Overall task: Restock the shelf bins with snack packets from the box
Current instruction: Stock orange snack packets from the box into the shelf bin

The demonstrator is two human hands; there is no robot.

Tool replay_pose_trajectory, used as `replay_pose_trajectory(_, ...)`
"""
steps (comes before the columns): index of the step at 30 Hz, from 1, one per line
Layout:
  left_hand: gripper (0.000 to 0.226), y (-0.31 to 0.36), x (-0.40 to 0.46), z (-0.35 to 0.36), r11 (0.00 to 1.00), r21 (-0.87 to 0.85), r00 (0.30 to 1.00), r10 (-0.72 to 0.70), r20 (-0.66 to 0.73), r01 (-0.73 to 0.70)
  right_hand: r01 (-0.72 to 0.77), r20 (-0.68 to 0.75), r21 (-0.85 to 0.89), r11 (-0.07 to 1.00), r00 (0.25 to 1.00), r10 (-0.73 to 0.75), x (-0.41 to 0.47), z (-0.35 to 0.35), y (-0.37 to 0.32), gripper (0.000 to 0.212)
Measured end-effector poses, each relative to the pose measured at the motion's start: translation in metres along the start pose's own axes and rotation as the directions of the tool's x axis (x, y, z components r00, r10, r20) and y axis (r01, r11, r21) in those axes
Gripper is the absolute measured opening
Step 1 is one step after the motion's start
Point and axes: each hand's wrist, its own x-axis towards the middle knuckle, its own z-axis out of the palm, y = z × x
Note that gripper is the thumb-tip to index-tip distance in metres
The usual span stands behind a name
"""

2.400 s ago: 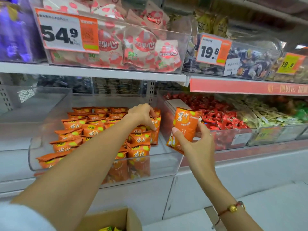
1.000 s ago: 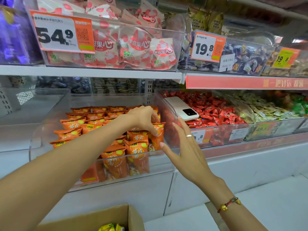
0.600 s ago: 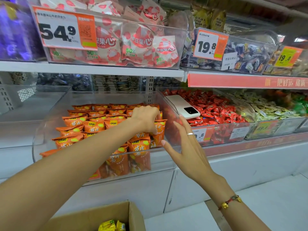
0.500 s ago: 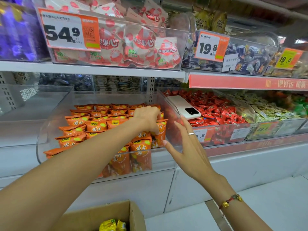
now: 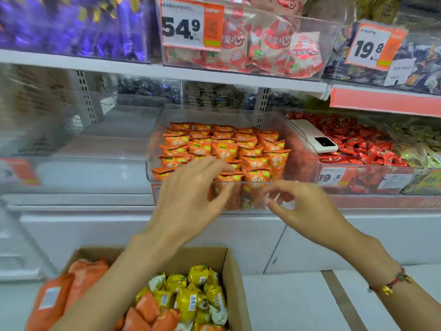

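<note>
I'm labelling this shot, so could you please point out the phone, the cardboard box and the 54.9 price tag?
phone (image 5: 314,137): head view, middle of its white back.
cardboard box (image 5: 231,266): head view, bare right wall.
54.9 price tag (image 5: 181,27): head view, on the printed digits.

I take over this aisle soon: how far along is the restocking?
Done: orange packets fill most of the clear bin. In hand: nothing; left hand and right hand hang empty before it. Left: the cardboard box holds yellow packets and more orange ones.
</note>
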Motion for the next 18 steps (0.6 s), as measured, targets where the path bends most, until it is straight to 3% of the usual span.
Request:
replay_pose_trajectory(4, 0.023, -0.019, -0.069, -0.016, 0.968, -0.019, 0.966, -0.247, 0.075, 0.249, 0.016, 0.436, -0.059, 0.998, 0.9, 0.012, 0.0, 0.029, -0.024, 0.016)
replay_pose_trajectory(9, 0.024, -0.059, -0.169, -0.014, 0.856, 0.118, 0.827, -0.517, 0.221, 0.504, 0.011, 0.643, -0.067, 0.998, 0.765, 0.035, -0.02, 0.099, -0.05, 0.021)
replay_pose_trajectory(15, 0.04, -0.088, -0.253, -0.001, 0.794, 0.362, 0.682, -0.606, 0.41, 0.489, -0.025, 0.785, -0.093, 0.995, 0.613, 0.088, -0.066, 0.187, -0.067, 0.033)
replay_pose_trajectory(18, 0.037, -0.082, -0.26, 0.007, 0.802, 0.422, 0.647, -0.593, 0.479, 0.422, -0.015, 0.851, -0.155, 0.988, 0.505, 0.141, -0.097, 0.221, -0.062, 0.064)
